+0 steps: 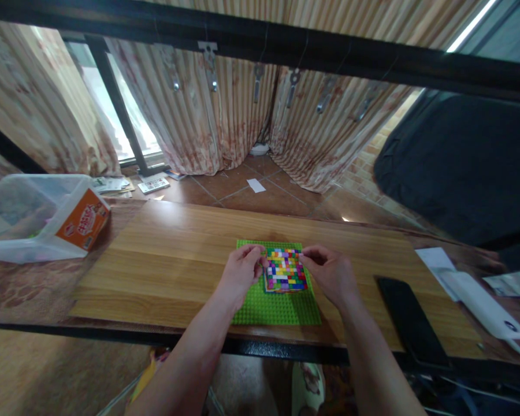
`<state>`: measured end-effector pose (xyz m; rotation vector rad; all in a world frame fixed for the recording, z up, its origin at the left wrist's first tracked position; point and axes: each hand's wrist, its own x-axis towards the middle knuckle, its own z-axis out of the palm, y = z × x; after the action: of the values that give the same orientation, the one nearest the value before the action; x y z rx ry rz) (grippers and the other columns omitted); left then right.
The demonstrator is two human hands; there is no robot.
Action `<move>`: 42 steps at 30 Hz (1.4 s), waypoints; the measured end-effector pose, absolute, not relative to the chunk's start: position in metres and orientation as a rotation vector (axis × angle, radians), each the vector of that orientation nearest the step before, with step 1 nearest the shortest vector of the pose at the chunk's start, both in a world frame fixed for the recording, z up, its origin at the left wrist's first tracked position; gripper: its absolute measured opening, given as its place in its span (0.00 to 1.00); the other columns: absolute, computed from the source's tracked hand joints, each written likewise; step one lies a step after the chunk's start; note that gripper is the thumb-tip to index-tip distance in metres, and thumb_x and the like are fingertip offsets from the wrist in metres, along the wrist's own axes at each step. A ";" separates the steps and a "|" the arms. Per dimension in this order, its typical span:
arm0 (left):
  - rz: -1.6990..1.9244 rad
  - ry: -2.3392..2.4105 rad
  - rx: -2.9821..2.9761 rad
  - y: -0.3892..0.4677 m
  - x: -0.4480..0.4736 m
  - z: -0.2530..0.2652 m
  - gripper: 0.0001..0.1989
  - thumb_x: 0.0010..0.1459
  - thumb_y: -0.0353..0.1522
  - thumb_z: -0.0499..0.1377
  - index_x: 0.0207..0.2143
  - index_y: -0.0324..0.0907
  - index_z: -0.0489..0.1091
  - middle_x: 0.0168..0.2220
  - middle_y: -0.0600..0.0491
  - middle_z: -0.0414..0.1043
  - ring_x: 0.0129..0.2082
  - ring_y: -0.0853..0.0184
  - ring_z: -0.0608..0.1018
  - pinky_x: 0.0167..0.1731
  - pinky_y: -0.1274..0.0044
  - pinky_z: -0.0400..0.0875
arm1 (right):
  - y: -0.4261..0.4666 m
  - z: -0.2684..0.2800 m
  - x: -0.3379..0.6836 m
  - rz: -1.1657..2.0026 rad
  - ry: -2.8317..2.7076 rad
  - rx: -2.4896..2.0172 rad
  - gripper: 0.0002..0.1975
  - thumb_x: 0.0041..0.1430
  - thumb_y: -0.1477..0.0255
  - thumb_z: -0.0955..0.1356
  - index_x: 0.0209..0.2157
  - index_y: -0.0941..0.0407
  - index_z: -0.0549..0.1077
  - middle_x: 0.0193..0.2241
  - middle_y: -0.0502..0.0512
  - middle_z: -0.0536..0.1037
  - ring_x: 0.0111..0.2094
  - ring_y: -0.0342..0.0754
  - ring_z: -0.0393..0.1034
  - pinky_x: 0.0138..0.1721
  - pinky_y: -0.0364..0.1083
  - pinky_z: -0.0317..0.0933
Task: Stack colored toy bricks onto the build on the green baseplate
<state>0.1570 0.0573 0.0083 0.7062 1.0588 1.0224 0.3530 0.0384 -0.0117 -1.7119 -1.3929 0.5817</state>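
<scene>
A low block of multicoloured building bricks (285, 271) stands on a green studded baseplate (277, 312). Its top is a patchwork of small red, yellow, white, blue and purple pieces. At the block's left side, my left hand (243, 267) is closed, with curled fingertips against the upper left edge. My right hand (330, 270) pinches thumb and forefinger together at the far right corner of the block. Whatever lies between those right fingertips is too small to make out.
The baseplate lies on a wooden board (164, 260). On the right are a black phone (411, 320), a white power bank (485, 303) with a cable and a paper sheet. A clear plastic bin (34, 231) with an orange label stands left. A dark metal bar (260, 37) crosses above.
</scene>
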 end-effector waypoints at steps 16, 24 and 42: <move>1.002 1.097 0.752 0.057 0.158 0.010 0.06 0.56 0.31 0.56 0.34 0.37 0.70 0.19 0.56 0.69 0.13 0.78 0.60 0.15 0.83 0.46 | 0.039 -0.012 0.352 0.649 -1.304 -1.686 0.10 0.45 0.64 0.72 0.30 0.55 0.79 0.27 0.55 0.82 0.29 0.51 0.76 0.35 0.50 0.69; 0.995 1.103 0.754 0.058 0.158 0.009 0.06 0.57 0.31 0.55 0.34 0.37 0.70 0.19 0.57 0.68 0.13 0.79 0.59 0.14 0.83 0.46 | 0.041 -0.016 0.363 0.725 -1.215 -1.632 0.17 0.49 0.59 0.72 0.34 0.57 0.80 0.30 0.57 0.83 0.32 0.51 0.76 0.38 0.51 0.68; 0.986 1.099 0.748 0.060 0.160 0.006 0.06 0.57 0.32 0.56 0.33 0.37 0.70 0.19 0.56 0.69 0.13 0.79 0.59 0.14 0.83 0.45 | 0.046 -0.029 0.345 0.983 -0.863 -1.447 0.19 0.37 0.58 0.78 0.29 0.57 0.82 0.26 0.54 0.81 0.26 0.45 0.70 0.28 0.44 0.65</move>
<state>0.1600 0.0595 0.0064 0.7479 1.0988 0.9856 0.3445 0.0459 -0.0287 -1.4469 -0.8630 0.9829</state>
